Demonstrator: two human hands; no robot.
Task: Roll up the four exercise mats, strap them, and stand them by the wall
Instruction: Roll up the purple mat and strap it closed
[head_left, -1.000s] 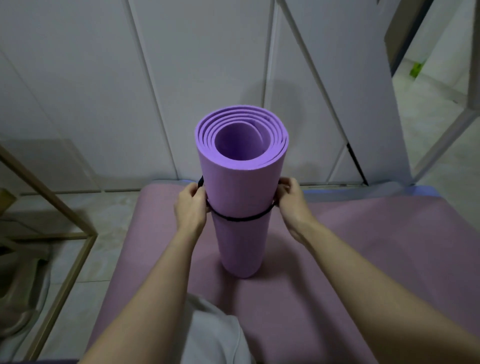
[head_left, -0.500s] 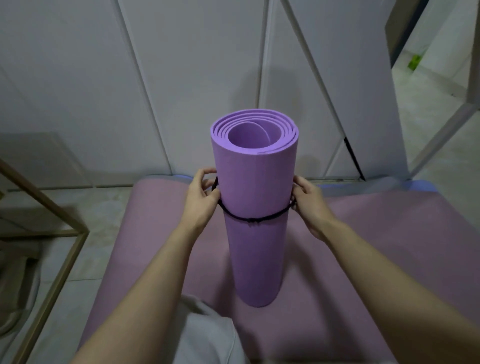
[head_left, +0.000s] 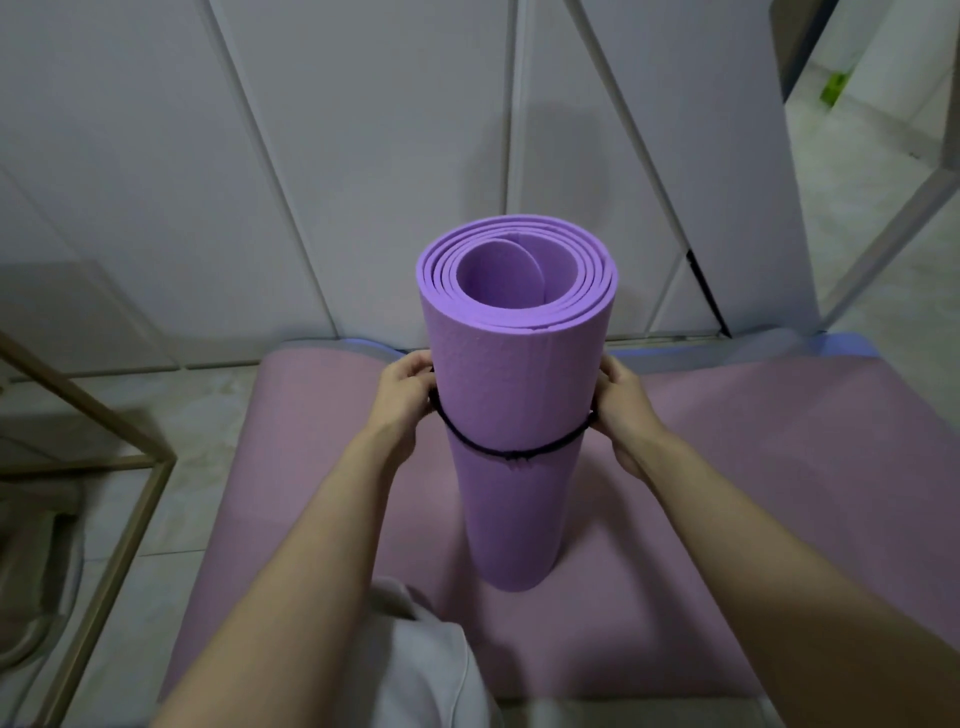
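A rolled purple mat (head_left: 511, 415) stands upright on a flat pink mat (head_left: 753, 493) spread on the floor. A black strap (head_left: 511, 456) circles the roll about halfway up, knotted at the front. My left hand (head_left: 402, 397) grips the roll's left side at the strap, fingers curled round behind it. My right hand (head_left: 621, 402) grips the right side at the same height. A blue-edged mat (head_left: 857, 345) peeks out under the pink mat's far edge.
White wall panels (head_left: 363, 156) rise just behind the roll. A gold metal frame (head_left: 130, 457) stands at the left over tiled floor. A doorway with a grey frame (head_left: 883, 234) opens at the right. White clothing (head_left: 431, 670) shows between my arms.
The upright roll, held in both hands, has shifted slightly right and nearer to me; the strap's knot now faces the front. Both hands stay at the strap.
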